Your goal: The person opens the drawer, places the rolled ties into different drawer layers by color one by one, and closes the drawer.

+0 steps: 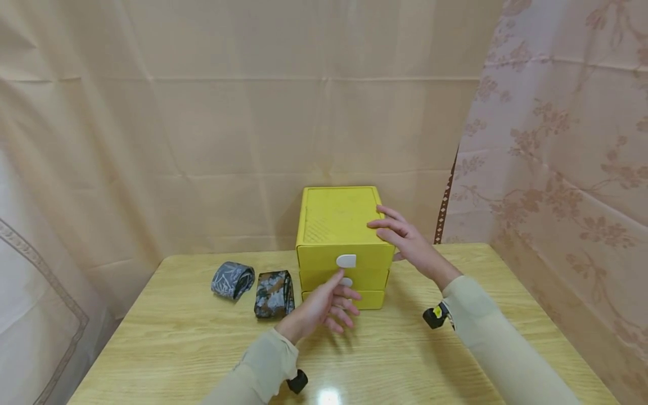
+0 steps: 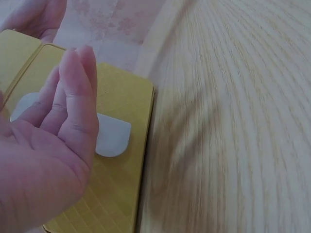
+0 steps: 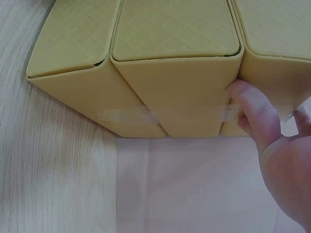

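Observation:
A yellow three-drawer box (image 1: 340, 214) with white tab handles stands at the back of the table. Its drawers look closed. In front of it is my left hand (image 1: 326, 304), fingers spread and holding nothing, its thumb near the top drawer's handle (image 1: 346, 261). The left wrist view shows this hand (image 2: 53, 126) partly covering the yellow fronts and white handles. My right hand (image 1: 405, 239) rests on the box's upper right edge, fingers on top. In the right wrist view the thumb (image 3: 255, 107) touches the side wall at the seam between two drawer units.
Left of the box lie two folded patterned cloth pieces, one grey-blue (image 1: 232, 280) and one brown-grey camouflage (image 1: 274, 295). The wooden table (image 1: 192, 349) meets a beige curtain (image 1: 228, 140) behind and a floral curtain (image 1: 567, 169) at the right.

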Motion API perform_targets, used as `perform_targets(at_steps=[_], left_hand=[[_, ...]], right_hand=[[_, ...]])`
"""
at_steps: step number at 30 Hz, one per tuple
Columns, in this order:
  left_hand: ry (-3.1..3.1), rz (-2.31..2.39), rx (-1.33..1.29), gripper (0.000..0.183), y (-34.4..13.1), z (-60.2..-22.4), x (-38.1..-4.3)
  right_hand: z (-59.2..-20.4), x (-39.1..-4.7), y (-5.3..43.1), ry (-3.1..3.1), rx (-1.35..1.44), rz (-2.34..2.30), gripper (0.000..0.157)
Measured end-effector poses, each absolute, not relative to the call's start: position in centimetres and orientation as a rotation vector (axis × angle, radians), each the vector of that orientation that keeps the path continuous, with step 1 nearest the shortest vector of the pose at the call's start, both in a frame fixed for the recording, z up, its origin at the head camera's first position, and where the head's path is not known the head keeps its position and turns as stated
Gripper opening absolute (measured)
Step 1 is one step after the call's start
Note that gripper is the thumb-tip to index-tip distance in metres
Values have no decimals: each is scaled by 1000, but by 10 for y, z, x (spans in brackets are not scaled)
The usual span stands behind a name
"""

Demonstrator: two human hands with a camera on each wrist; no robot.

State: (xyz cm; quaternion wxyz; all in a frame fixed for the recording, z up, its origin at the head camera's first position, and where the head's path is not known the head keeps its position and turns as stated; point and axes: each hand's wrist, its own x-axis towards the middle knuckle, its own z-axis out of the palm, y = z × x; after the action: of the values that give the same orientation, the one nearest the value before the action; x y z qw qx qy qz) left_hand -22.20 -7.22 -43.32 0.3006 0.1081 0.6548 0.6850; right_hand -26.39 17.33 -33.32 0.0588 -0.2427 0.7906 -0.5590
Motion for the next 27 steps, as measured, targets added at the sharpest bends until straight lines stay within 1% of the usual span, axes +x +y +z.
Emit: perform_targets(at_steps=[10,17,27], left_hand=[[1728,1802,219,82,-69,-448,-227],[1730,1853,206,78,-68,-454,-224],[1765,1848,208,78,-66,-456,-224]], right_hand=[[-333,-263,174,2421,-726,-1680,36],[-335,-261,173,2401,-728,-1689,35],[-335,-260,173,2435,-724,-1667,35]])
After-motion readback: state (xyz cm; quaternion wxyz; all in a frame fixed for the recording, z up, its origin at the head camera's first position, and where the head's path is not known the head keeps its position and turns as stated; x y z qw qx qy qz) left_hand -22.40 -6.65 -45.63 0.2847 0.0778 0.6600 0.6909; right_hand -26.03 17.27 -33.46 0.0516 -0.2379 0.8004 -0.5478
